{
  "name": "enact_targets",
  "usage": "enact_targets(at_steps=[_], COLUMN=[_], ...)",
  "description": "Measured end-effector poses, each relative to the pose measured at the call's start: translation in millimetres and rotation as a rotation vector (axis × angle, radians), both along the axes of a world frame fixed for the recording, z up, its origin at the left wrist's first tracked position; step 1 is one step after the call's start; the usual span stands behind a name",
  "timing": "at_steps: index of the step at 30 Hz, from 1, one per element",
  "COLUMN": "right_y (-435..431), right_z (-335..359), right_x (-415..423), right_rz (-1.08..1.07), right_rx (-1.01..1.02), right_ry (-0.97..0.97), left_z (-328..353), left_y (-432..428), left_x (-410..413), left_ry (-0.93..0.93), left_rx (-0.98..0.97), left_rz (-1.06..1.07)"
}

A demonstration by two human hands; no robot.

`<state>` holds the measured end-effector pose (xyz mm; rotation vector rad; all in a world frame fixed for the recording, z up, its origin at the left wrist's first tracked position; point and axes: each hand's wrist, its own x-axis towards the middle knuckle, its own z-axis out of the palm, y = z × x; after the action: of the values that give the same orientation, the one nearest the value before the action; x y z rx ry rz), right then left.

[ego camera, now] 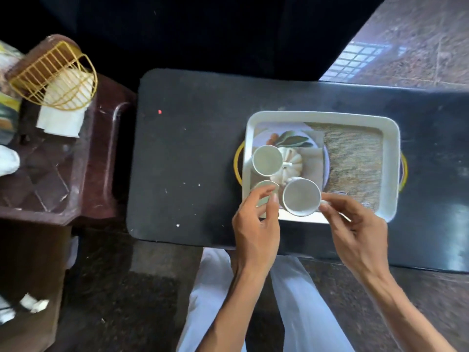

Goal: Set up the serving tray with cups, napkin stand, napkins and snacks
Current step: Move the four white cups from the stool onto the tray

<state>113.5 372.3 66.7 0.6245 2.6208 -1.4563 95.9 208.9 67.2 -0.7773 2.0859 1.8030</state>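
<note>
Dark, scuffed tabletop [190, 161] carries a white rectangular tray [390, 138] with yellow handles and a woven mat [355, 158] inside. Pale cups with grey insides cluster at its left end by a leaf-patterned plate [291, 141]. The right hand [355, 224] pinches the near cup [300, 196] by its handle. The left hand [256, 224] curls thumb and fingers round the corner cup [264, 186]. The far cup [267, 159] stands free. A gold wire napkin stand [54, 74] sits well apart on a brown stool [83, 153].

A black table [190, 161] beside a brown stool [83, 174] on stone floor [418, 34].
</note>
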Motion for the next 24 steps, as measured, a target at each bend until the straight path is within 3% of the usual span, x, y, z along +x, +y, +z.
enact_targets(at_steps=[8, 24], right_y=[46, 44], right_z=[-41, -82], right_x=[7, 8], right_rz=[-0.066, 0.051], right_rx=[0.004, 0.014], right_ry=[-0.011, -0.118], left_z=[-11, -15], left_y=[1, -11], left_x=[4, 8], left_ry=[-0.049, -0.046], left_rx=[0.001, 0.022], left_rz=[0.124, 0.226])
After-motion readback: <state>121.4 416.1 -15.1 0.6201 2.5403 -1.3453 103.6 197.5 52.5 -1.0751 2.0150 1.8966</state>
